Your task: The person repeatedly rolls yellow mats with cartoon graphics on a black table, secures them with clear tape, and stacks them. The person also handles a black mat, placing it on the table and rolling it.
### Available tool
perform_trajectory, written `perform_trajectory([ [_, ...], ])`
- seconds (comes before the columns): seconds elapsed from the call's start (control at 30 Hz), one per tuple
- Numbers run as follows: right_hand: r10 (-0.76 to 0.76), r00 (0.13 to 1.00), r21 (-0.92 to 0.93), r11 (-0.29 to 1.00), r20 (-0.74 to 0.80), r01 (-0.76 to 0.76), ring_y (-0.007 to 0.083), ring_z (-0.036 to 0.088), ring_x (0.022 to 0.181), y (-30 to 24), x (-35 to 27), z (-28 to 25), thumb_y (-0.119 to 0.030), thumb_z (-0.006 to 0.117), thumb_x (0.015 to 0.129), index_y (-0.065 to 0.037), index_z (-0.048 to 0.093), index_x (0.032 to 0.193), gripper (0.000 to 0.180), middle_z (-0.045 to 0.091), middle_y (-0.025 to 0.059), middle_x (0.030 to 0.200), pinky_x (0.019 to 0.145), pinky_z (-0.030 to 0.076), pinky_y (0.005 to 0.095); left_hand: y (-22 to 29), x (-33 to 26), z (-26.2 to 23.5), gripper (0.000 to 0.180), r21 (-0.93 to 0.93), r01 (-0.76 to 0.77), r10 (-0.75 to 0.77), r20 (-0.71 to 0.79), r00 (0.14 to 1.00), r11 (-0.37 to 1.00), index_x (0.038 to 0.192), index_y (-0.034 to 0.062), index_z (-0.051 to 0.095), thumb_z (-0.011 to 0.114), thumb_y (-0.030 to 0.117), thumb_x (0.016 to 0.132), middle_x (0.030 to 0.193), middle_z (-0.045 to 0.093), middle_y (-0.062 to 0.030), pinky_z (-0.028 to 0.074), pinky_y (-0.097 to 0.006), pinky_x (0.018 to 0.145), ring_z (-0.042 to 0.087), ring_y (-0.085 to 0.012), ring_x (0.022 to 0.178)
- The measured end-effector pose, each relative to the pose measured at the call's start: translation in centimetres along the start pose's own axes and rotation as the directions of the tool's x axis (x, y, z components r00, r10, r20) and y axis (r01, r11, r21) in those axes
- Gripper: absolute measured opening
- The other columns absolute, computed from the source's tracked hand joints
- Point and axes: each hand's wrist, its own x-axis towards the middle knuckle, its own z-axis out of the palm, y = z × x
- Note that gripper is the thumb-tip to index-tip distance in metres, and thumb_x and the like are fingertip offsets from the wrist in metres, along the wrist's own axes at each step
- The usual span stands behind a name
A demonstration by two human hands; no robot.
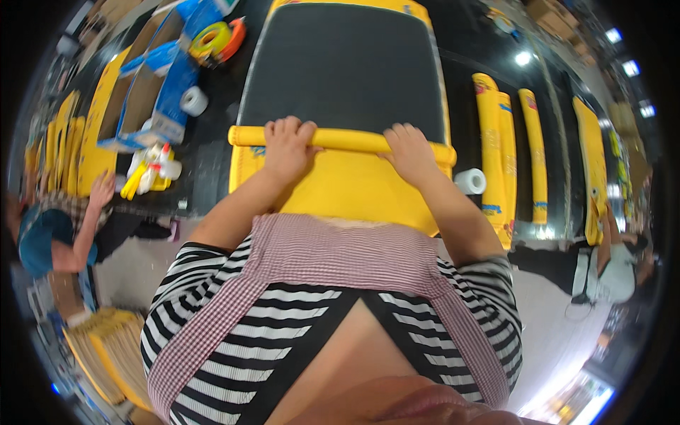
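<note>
A yellow mat, its black side facing up, lies in front of me with its near end wound into a yellow roll. My left hand grips the roll left of its middle, fingers curled over the top and thumb toward the centre. Toward the right end, my right hand is bent over the same roll in a like way. Between the roll and my apron lies a flat yellow sheet. Both palms and the underside of the roll are hidden.
Finished yellow rolls lie at right, beside a white tape roll. A blue carton, coloured tape rolls and white bottles stand at left. Co-workers are at both sides; one person's hand is at left.
</note>
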Motion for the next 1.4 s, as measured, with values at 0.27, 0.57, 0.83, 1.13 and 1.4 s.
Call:
perform_trajectory([
  [0.27,-0.104,0.992,0.191,0.975,-0.074,0.116,0.0368,0.059,0.108,-4.6,-8.7,1.5,-0.035,0.084,0.079,-0.003,0.066,0.124,0.058,0.063,0.0176,0.117,0.096,0.046,0.046,1.3,-12.0,-2.9,0.068,-0.097,0.021,-0.003,0.187,0.982,0.995,0.152,0.0134,0.05,0.057,0.057,0.1,0.149,0.05,-0.0168,0.015,-0.059,0.127,0.04,-0.0356,0.148],
  [0.57,0.125,0.977,0.117,0.988,-0.175,-0.105,0.0385,0.053,0.132,-0.5,0.1,-1.9,-0.03,0.08,0.087,-0.007,0.063,0.139,0.059,0.058,0.0175,0.142,0.113,0.04,0.048,-1.8,4.2,-1.9,0.077,0.135,0.171,-0.209,0.368,0.906,0.976,0.164,0.019,0.038,0.047,0.065,0.103,0.173,0.023,-0.017,0.01,-0.064,0.127,0.016,-0.0362,0.161],
  [0.83,-0.003,0.955,0.032,0.999,-0.297,0.013,0.0386,0.037,0.152,-5.7,-1.6,3.1,-0.027,0.073,0.093,-0.007,0.049,0.153,0.068,0.045,0.0188,0.161,0.126,0.023,0.0534,-5.8,11.3,2.4,0.051,0.087,0.066,-0.076,0.123,0.989,0.994,0.135,0.0144,0.069,0.058,0.051,0.102,0.16,0.048,-0.0169,0.026,-0.054,0.125,0.039,-0.0338,0.151],
  [1.13,0.1,0.98,0.111,0.99,-0.171,-0.082,0.0293,0.032,0.155,-1.6,5.1,2.3,-0.044,0.071,0.094,-0.013,0.046,0.156,0.073,0.042,0.0126,0.163,0.128,0.019,0.0493,-4.1,5.3,1.9,0.036,-0.003,-0.153,0.152,-0.07,0.986,0.988,0.122,0.0114,0.071,0.071,0.033,0.093,0.116,0.066,-0.0068,0.046,-0.044,0.1,0.061,-0.0272,0.114],
  [1.4,0.176,0.984,0.035,0.984,0.013,-0.176,0.029,0.052,0.132,-0.6,8.5,-2.3,-0.044,0.075,0.093,-0.011,0.059,0.137,0.057,0.057,0.0119,0.136,0.111,0.042,0.0435,-4.7,9.3,-0.3,0.052,0.005,-0.125,0.121,0.218,0.969,0.992,0.126,0.016,0.065,0.083,0.039,0.083,0.113,0.062,-0.0081,0.045,-0.047,0.098,0.058,-0.033,0.115],
])
